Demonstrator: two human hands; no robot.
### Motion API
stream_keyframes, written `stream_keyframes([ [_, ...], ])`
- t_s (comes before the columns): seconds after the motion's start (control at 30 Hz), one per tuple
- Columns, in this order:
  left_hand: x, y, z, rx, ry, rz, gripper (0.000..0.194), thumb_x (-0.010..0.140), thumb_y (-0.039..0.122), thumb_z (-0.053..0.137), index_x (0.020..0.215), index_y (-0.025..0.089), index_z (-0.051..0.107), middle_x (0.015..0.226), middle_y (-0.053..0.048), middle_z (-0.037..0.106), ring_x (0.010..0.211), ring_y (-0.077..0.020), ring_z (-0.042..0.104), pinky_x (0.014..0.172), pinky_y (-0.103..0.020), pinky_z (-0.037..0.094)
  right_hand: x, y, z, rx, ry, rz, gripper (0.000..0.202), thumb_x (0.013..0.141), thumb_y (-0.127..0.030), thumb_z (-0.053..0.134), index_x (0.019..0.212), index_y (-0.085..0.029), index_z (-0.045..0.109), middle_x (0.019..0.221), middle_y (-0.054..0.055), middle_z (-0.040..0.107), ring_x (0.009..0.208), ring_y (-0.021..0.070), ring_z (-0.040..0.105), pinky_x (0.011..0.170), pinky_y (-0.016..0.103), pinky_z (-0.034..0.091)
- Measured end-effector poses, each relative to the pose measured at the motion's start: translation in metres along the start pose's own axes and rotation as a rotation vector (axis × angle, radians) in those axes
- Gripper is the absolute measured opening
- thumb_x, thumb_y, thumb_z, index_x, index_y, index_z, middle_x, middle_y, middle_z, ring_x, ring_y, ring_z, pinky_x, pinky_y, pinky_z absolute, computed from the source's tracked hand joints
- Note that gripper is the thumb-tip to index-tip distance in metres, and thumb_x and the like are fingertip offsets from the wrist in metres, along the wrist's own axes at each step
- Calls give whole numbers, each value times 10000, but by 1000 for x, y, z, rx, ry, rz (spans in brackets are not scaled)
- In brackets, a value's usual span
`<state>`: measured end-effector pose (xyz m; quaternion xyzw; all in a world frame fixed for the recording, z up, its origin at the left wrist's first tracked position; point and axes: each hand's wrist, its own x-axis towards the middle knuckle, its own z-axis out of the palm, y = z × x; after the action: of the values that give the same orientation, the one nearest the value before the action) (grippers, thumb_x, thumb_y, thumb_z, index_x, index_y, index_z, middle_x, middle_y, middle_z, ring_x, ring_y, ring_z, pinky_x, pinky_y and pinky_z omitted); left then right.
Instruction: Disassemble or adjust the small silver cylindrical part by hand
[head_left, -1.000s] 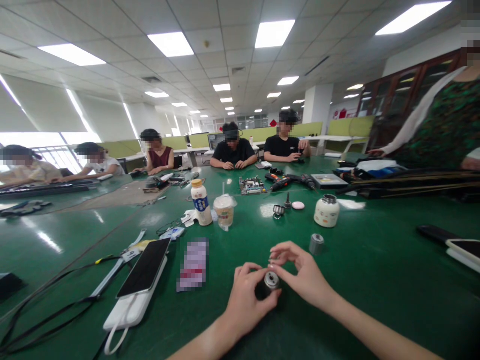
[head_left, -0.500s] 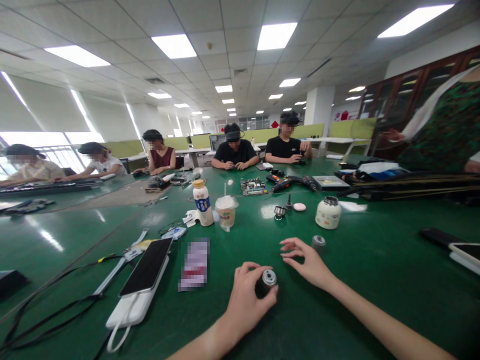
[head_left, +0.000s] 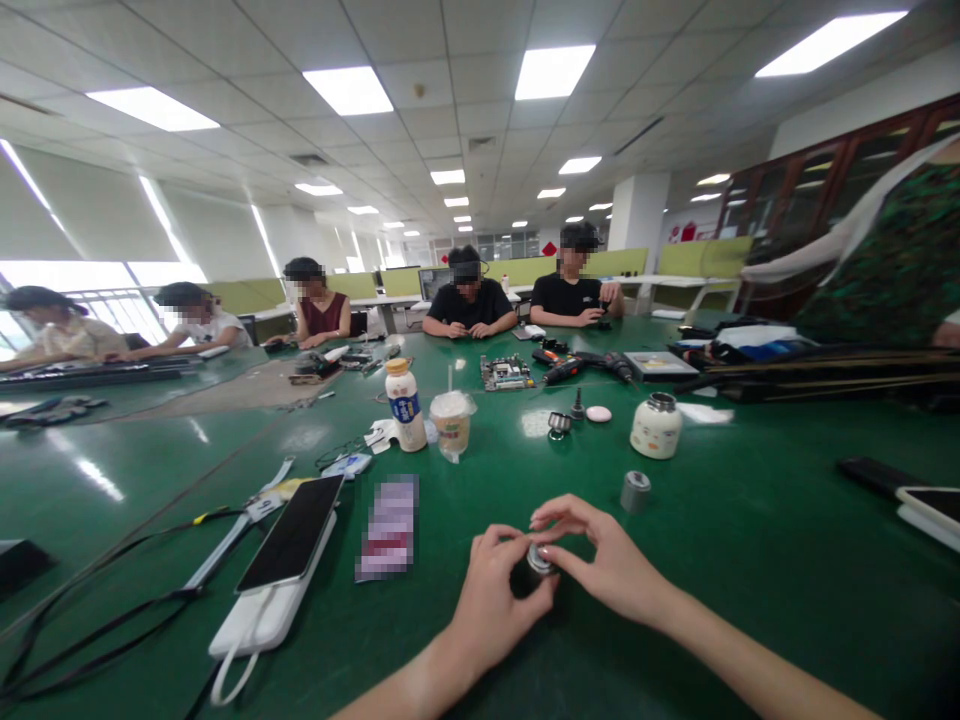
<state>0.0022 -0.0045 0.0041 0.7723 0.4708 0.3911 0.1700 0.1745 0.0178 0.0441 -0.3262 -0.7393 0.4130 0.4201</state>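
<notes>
A small silver-topped metal cylinder (head_left: 538, 562) stands upright on the green table. My left hand (head_left: 491, 575) is wrapped round its side, thumb at the front and fingers behind. From the right, my right hand (head_left: 600, 560) reaches over it, with thumb and fingertips closed at the top rim. Those fingers partly cover the top, so any small part between them is hidden. A second metal cylinder (head_left: 635, 492) of the same kind stands alone beyond my right hand.
Left of my hands lie a phone (head_left: 291, 535) on a white power bank (head_left: 262, 620), cables and a purple packet (head_left: 388, 530). Farther back stand a milk bottle (head_left: 406, 408), a plastic cup (head_left: 452, 425) and a white jar (head_left: 656, 428). Several people sit across the table (head_left: 750, 520).
My right hand has moved left and nearer, from open beside the second cylinder to the top of the held one. My left hand keeps its grip in the same place.
</notes>
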Motion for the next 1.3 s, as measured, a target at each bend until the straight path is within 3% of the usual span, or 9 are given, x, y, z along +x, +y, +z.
stream_keyframes([
  [0.53,2,4,-5,-13,-48,-8,352,767,186,689,1109,270,693,1032,-43,721,1033,-272,579,902,-409,409,-1,-1,-6,-165,-39,-46,372,762,-65,635,1093,-230,604,1060,22,667,826,161,676,886,355,520],
  [1.0,1,2,-2,-9,-17,-5,240,741,167,700,975,220,708,976,-55,706,1025,-269,580,886,-399,432,-2,-4,-1,-105,-29,-26,332,767,-65,636,1054,-229,611,1028,15,692,919,187,692,900,356,517],
  [1.3,0,1,-2,1,-24,0,287,765,208,702,1050,233,700,1023,-69,695,1039,-280,574,896,-411,434,2,7,3,-49,119,-52,126,809,-191,683,927,-199,638,901,31,720,859,194,707,823,340,563],
])
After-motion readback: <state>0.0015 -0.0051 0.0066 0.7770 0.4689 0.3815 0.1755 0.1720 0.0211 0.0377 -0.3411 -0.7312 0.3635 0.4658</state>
